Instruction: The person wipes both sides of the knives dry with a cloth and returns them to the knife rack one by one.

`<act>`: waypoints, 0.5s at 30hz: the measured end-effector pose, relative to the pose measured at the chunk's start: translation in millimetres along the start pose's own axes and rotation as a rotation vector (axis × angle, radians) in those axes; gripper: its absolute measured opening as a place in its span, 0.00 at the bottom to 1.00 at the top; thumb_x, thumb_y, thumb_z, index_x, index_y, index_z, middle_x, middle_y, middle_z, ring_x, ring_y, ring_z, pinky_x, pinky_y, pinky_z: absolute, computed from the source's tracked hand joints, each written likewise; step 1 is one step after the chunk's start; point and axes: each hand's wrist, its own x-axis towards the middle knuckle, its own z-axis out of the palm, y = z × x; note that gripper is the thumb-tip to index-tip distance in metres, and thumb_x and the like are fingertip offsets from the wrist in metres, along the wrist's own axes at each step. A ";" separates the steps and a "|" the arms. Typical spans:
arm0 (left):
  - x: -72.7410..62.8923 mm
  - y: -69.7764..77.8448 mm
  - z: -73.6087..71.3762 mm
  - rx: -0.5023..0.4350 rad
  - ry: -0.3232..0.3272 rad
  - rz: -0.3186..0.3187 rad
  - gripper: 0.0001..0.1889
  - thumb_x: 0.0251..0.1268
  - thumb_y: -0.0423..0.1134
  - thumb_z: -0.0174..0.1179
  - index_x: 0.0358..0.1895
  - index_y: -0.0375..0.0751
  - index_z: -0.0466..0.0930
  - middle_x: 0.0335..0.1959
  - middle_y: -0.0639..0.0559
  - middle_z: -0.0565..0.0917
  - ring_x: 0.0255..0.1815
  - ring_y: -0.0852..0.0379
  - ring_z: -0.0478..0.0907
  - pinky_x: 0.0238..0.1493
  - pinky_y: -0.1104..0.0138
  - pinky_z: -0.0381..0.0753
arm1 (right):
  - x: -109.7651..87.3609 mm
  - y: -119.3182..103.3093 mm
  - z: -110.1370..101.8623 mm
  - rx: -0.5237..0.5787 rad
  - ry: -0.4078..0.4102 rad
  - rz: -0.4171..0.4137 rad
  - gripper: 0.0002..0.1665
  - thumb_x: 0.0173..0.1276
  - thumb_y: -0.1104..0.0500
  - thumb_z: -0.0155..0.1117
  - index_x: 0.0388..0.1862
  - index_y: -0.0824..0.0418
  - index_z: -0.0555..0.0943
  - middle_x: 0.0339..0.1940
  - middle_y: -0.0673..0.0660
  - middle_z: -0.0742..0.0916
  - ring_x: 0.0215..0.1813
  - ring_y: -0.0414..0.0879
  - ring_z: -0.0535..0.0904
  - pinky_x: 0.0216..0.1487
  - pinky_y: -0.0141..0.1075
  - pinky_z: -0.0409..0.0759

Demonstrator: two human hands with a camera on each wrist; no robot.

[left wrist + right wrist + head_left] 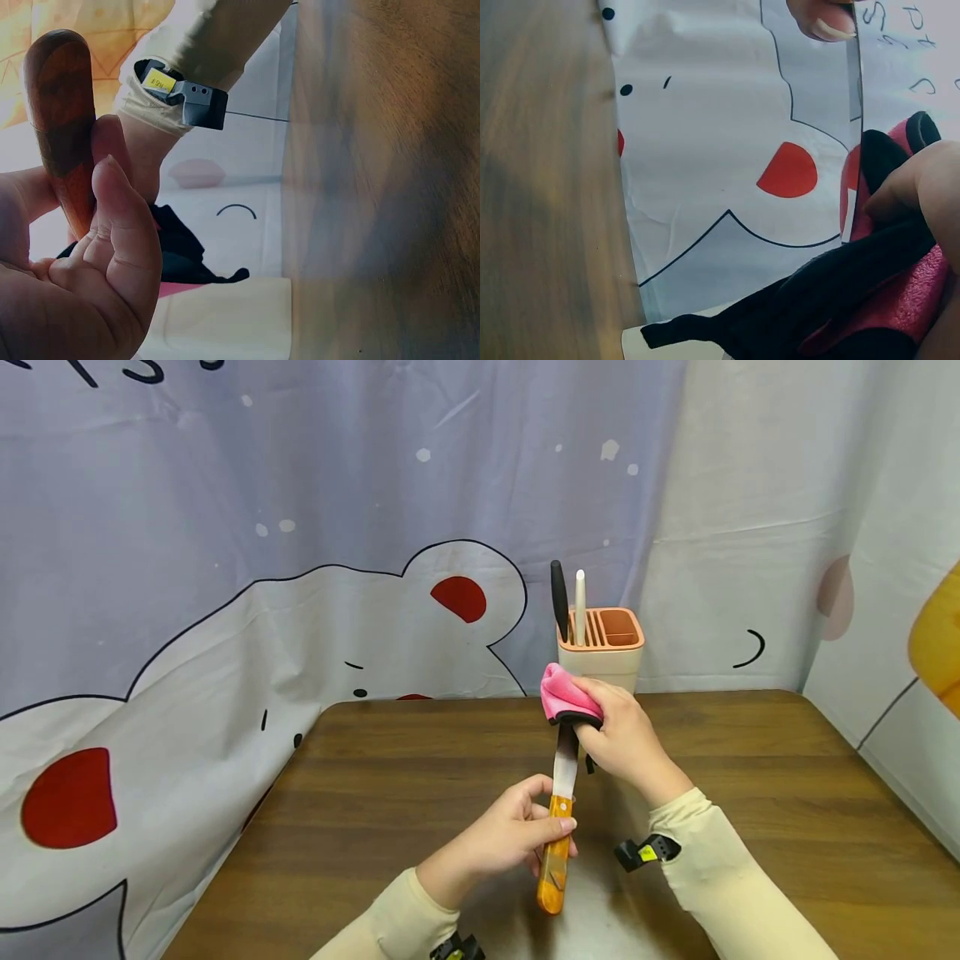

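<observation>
In the head view my left hand [517, 827] grips the orange wooden handle of a knife [556, 860], thumb on one side and fingers curled round the other. The knife points away over the table, its metal blade partly showing. Around the blade's far part my right hand [626, 735] holds a pink cloth [564, 693] with black edging, which hides the tip. The left wrist view shows the wooden handle [64, 112] pinched in the left fingers. In the right wrist view, the cloth [907, 300] is bunched against the blade, which is seen edge-on.
Behind the cloth stands a cream knife holder [600, 664] with an orange slotted top, at the far side of the table. A black-handled utensil [559, 597] and a white-handled one [580, 610] stand in it. The brown wooden table [405, 752] meets a printed curtain [360, 485].
</observation>
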 end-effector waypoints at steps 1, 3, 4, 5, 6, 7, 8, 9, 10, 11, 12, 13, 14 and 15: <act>0.0 0.1 -0.3 0.000 -0.001 -0.002 0.15 0.73 0.34 0.61 0.56 0.40 0.68 0.32 0.32 0.88 0.21 0.59 0.83 0.16 0.68 0.78 | -0.1 0.0 -0.3 -0.003 -0.006 0.001 0.32 0.60 0.64 0.64 0.66 0.60 0.80 0.61 0.63 0.86 0.62 0.64 0.80 0.67 0.59 0.75; -0.3 0.7 -0.8 0.004 -0.002 -0.004 0.15 0.74 0.34 0.61 0.57 0.40 0.68 0.32 0.31 0.88 0.21 0.59 0.83 0.16 0.68 0.78 | -0.5 -0.3 -1.2 -0.010 -0.015 0.004 0.32 0.60 0.63 0.65 0.67 0.60 0.80 0.61 0.63 0.86 0.62 0.64 0.80 0.67 0.59 0.75; -0.3 0.8 -1.1 0.006 -0.002 -0.005 0.15 0.74 0.34 0.61 0.56 0.40 0.69 0.32 0.32 0.88 0.21 0.59 0.83 0.17 0.68 0.78 | -0.7 -0.5 -1.8 -0.014 -0.022 0.007 0.32 0.60 0.63 0.65 0.67 0.60 0.80 0.61 0.63 0.86 0.62 0.63 0.80 0.67 0.59 0.76; -0.4 1.1 -1.3 0.008 -0.003 -0.006 0.15 0.74 0.34 0.61 0.56 0.40 0.69 0.33 0.31 0.88 0.21 0.58 0.83 0.17 0.67 0.79 | -0.8 -1.2 -2.5 -0.018 -0.031 0.011 0.32 0.60 0.63 0.65 0.67 0.59 0.80 0.61 0.63 0.86 0.61 0.63 0.80 0.66 0.58 0.76; -0.1 1.3 -1.6 0.008 -0.003 -0.006 0.14 0.74 0.34 0.61 0.56 0.40 0.69 0.33 0.31 0.88 0.21 0.58 0.83 0.17 0.67 0.79 | -0.9 -2.1 -3.3 -0.021 -0.042 0.014 0.32 0.60 0.63 0.65 0.67 0.59 0.80 0.61 0.62 0.87 0.60 0.62 0.80 0.65 0.58 0.77; 0.0 1.4 -1.8 0.007 -0.002 -0.008 0.14 0.74 0.34 0.61 0.56 0.40 0.69 0.33 0.31 0.88 0.21 0.58 0.83 0.17 0.67 0.79 | -1.1 -3.2 -4.2 -0.024 -0.055 0.017 0.32 0.60 0.62 0.65 0.67 0.58 0.80 0.61 0.62 0.87 0.60 0.61 0.80 0.64 0.58 0.77; 0.0 1.6 -2.0 0.007 0.000 -0.009 0.14 0.74 0.34 0.61 0.56 0.40 0.69 0.33 0.30 0.88 0.21 0.58 0.83 0.17 0.67 0.79 | -1.2 -4.1 -5.0 -0.028 -0.069 0.019 0.32 0.60 0.62 0.65 0.67 0.58 0.80 0.61 0.62 0.87 0.60 0.61 0.80 0.64 0.57 0.78; 0.3 1.6 -2.2 0.005 0.002 -0.010 0.14 0.73 0.34 0.61 0.56 0.40 0.69 0.33 0.30 0.88 0.21 0.58 0.83 0.17 0.68 0.79 | -1.3 -5.4 -5.7 -0.030 -0.083 0.021 0.32 0.60 0.62 0.65 0.67 0.58 0.80 0.61 0.61 0.87 0.59 0.60 0.80 0.63 0.57 0.78; 0.5 1.6 -2.5 0.003 0.004 -0.010 0.14 0.73 0.34 0.61 0.55 0.39 0.69 0.33 0.29 0.88 0.21 0.58 0.83 0.17 0.68 0.79 | -1.3 -6.3 -6.4 -0.032 -0.097 0.020 0.32 0.60 0.62 0.65 0.66 0.57 0.80 0.60 0.61 0.87 0.59 0.60 0.81 0.62 0.57 0.79; 0.6 1.6 -2.7 0.000 0.004 -0.010 0.14 0.73 0.34 0.61 0.55 0.39 0.69 0.33 0.29 0.88 0.22 0.58 0.83 0.17 0.68 0.79 | -1.3 -7.2 -6.9 -0.034 -0.110 0.017 0.32 0.60 0.62 0.65 0.66 0.57 0.80 0.59 0.61 0.87 0.58 0.60 0.81 0.62 0.56 0.79; 0.7 1.4 -3.0 -0.003 0.007 -0.012 0.14 0.73 0.33 0.61 0.55 0.39 0.69 0.33 0.29 0.88 0.22 0.58 0.83 0.17 0.67 0.79 | -1.2 -8.1 -7.4 -0.034 -0.123 0.012 0.31 0.60 0.62 0.65 0.65 0.57 0.81 0.59 0.60 0.88 0.57 0.60 0.81 0.62 0.56 0.79; 0.7 1.2 -3.3 -0.008 0.009 -0.013 0.14 0.73 0.33 0.60 0.55 0.39 0.69 0.33 0.30 0.88 0.22 0.58 0.83 0.17 0.67 0.79 | -1.1 -8.9 -7.9 -0.034 -0.133 0.007 0.31 0.59 0.62 0.65 0.65 0.57 0.81 0.58 0.60 0.88 0.57 0.60 0.82 0.61 0.56 0.79; 0.7 1.0 -3.6 -0.011 0.010 -0.012 0.14 0.73 0.33 0.60 0.55 0.39 0.69 0.32 0.31 0.88 0.22 0.58 0.84 0.17 0.67 0.79 | -1.1 -9.5 -8.3 -0.034 -0.142 0.000 0.31 0.59 0.62 0.65 0.64 0.57 0.81 0.57 0.60 0.88 0.56 0.60 0.82 0.61 0.56 0.79; 0.8 0.8 -3.9 -0.015 0.011 -0.013 0.13 0.73 0.33 0.60 0.55 0.39 0.69 0.31 0.33 0.88 0.22 0.58 0.84 0.17 0.67 0.79 | -1.0 -10.2 -8.6 -0.031 -0.151 -0.007 0.30 0.59 0.62 0.65 0.64 0.56 0.81 0.56 0.60 0.88 0.55 0.59 0.82 0.60 0.56 0.80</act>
